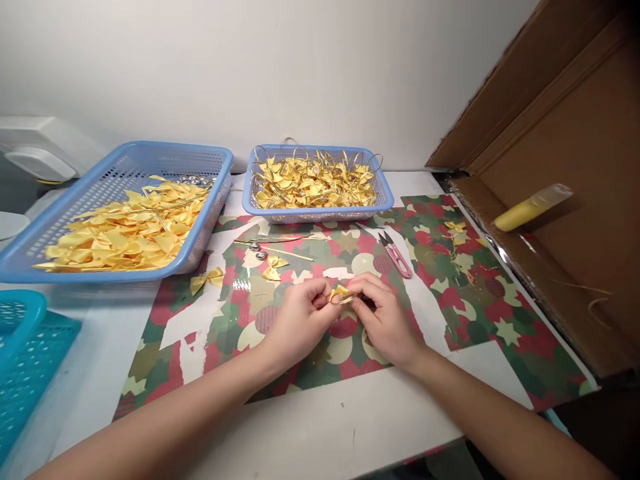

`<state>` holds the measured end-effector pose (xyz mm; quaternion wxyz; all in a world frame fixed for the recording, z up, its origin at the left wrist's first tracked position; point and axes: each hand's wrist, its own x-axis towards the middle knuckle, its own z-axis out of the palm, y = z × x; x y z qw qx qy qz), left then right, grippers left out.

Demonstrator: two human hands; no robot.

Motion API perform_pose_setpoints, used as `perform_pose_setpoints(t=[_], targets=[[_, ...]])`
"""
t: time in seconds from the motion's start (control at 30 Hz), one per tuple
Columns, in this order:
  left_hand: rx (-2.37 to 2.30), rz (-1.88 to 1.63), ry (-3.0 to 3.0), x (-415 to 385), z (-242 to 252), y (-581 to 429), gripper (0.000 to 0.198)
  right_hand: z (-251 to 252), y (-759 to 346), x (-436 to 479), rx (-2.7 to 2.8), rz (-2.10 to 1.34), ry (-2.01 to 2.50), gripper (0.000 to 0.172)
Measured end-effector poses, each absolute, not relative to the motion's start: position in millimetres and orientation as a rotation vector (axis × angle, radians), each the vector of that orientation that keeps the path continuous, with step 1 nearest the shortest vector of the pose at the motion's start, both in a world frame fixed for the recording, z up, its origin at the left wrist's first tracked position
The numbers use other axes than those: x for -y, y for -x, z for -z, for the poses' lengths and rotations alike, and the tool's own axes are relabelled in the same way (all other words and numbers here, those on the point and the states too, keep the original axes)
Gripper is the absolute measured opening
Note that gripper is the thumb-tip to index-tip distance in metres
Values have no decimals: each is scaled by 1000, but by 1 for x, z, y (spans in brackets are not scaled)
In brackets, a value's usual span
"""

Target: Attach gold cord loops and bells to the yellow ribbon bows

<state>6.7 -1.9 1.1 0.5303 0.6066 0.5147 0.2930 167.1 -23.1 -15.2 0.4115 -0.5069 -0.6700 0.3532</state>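
Observation:
Between my fingertips is a small yellow ribbon bow (pixel 339 291) with a loop of gold cord (pixel 342 301) around it. My left hand (pixel 303 313) pinches the bow from the left. From the right, the thumb and fingers of my right hand (pixel 386 319) close on the gold cord beside the bow. The fingers partly hide where bow and cord meet. Just beyond my left hand lie another yellow bow (pixel 275 267), silver bells (pixel 261 255) and straight lengths of gold cord (pixel 290 253). Pink-handled thread snips (pixel 396 256) lie open-bladed beyond my right hand.
A blue basket (pixel 207 230) of yellow bows stands at left; a second blue basket (pixel 320 213) holds bows with gold cord loops. A teal basket (pixel 55 340) is at near left. Cardboard (pixel 565 120) with a yellow tube (pixel 530 208) borders the right. Another bow (pixel 206 281) lies left.

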Motion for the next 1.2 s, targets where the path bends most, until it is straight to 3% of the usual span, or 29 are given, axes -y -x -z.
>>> perform_pose_setpoints(t=[0.8, 1.2], targets=[[-1170, -503, -1432, -9, -1, -7, 30, 17, -167, 24, 1644, -909, 1360, 20], [-1226, -599, -1486, -6, 0, -8, 32, 13, -168, 24, 1591, -975, 1356, 18]])
